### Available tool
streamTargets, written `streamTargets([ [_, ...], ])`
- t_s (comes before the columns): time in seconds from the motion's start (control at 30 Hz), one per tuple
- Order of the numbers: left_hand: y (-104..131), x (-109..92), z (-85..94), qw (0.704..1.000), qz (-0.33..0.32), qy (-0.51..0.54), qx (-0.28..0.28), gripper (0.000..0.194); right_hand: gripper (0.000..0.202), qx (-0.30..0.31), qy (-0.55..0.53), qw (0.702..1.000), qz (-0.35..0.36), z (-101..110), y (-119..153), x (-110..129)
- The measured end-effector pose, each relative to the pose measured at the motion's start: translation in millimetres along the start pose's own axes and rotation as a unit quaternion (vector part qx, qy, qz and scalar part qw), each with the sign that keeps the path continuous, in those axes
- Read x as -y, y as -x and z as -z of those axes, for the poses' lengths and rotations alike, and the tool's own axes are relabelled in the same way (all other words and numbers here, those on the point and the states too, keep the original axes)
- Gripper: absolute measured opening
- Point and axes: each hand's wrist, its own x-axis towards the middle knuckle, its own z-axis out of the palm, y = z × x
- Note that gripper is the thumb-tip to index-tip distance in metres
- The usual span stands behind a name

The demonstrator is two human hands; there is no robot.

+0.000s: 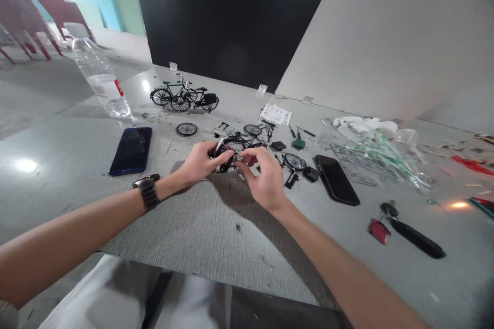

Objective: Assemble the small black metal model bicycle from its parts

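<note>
Between my hands, just above the grey table (185, 236), is a partly built black model bicycle (234, 145) with a spoked wheel. My left hand (203, 162) grips it from the left, thumb across the wheel. My right hand (264, 177) pinches at its near side, close to the wheel's middle; the small part between those fingertips is too tiny to name. Close behind lie more black bicycle parts and another wheel (252, 129). A loose spoked wheel (187, 129) rests to the left. Right of my right hand are a wheel (295, 162) and small black pieces (311, 174).
Finished model bicycles (181, 96) stand at the back left, near a water bottle (102, 79). A blue phone (131, 150) lies left, a black phone (337, 180) right. Further right are keys (412, 234), plastic wrapping (386, 149) and printed paper (276, 114). A dark panel (231, 20) rises behind.
</note>
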Motion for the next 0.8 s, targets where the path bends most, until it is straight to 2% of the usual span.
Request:
streamTargets([
  [0.2, -5, 10, 5.8, 0.985, 0.064, 0.139, -0.077, 0.042, 0.018, -0.044, 0.052, 0.997, -0.027, 10, -7, -18],
  [0.27, -6, 10, 7.4, 0.977, 0.091, 0.165, -0.095, 0.041, 0.021, -0.020, 0.079, 0.996, -0.043, 12, -8, -27],
  [0.43, -6, 5, 8.5, 0.967, 0.125, 0.192, -0.116, 0.038, 0.019, 0.094, 0.158, 0.981, -0.066, 10, -4, -48],
  [0.63, -6, 4, 7.9, 0.964, 0.138, 0.197, -0.114, 0.037, 0.021, 0.148, 0.217, 0.963, -0.061, 10, -3, -51],
  [0.7, -7, 7, 8.1, 0.964, 0.141, 0.196, -0.113, 0.037, 0.025, 0.140, 0.238, 0.959, -0.058, 16, -5, -53],
  [0.8, -7, 10, 8.7, 0.964, 0.148, 0.194, -0.109, 0.037, 0.027, 0.093, 0.287, 0.952, -0.057, 29, -10, -63],
])
